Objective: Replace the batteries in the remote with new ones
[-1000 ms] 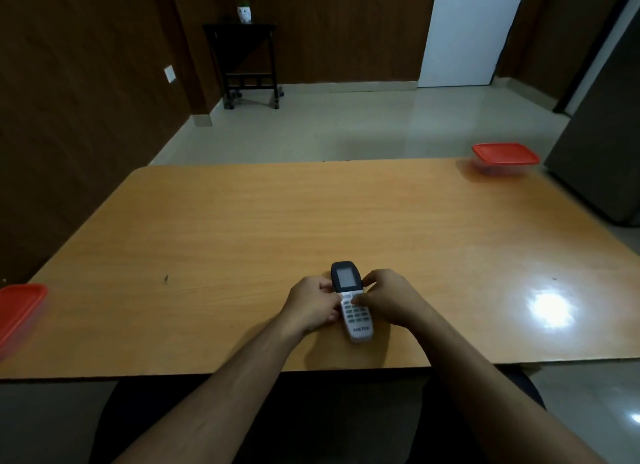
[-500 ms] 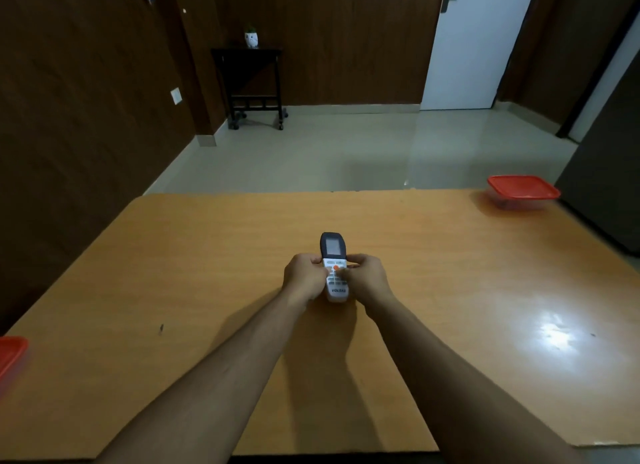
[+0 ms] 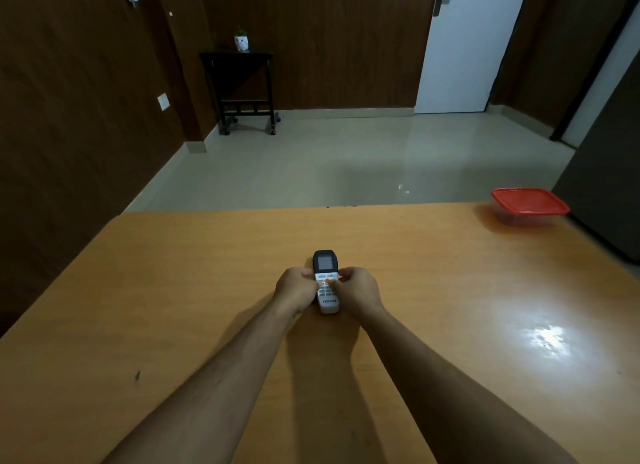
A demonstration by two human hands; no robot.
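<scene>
The left hand [image 3: 297, 289] grips the left side of the air-conditioner remote [image 3: 326, 281], fingers curled around it. The remote sits buttons-up at mid-tabletop [image 3: 173, 290]. The right hand [image 3: 358, 290] grasps its right side, thumb on the keypad. A red-lidded container [image 3: 530, 204] occupies the far right corner.

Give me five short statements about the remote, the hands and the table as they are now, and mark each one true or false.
1. Both hands hold the remote. True: the left hand and the right hand grip it from either side.
2. The remote lies with its buttons facing down. False: the buttons and screen face up.
3. A container with a red lid stands at the table's far right corner. True.
4. The white door stands open. False: it is shut.
5. Loose batteries lie on the table beside the remote. False: none are in view.
</scene>
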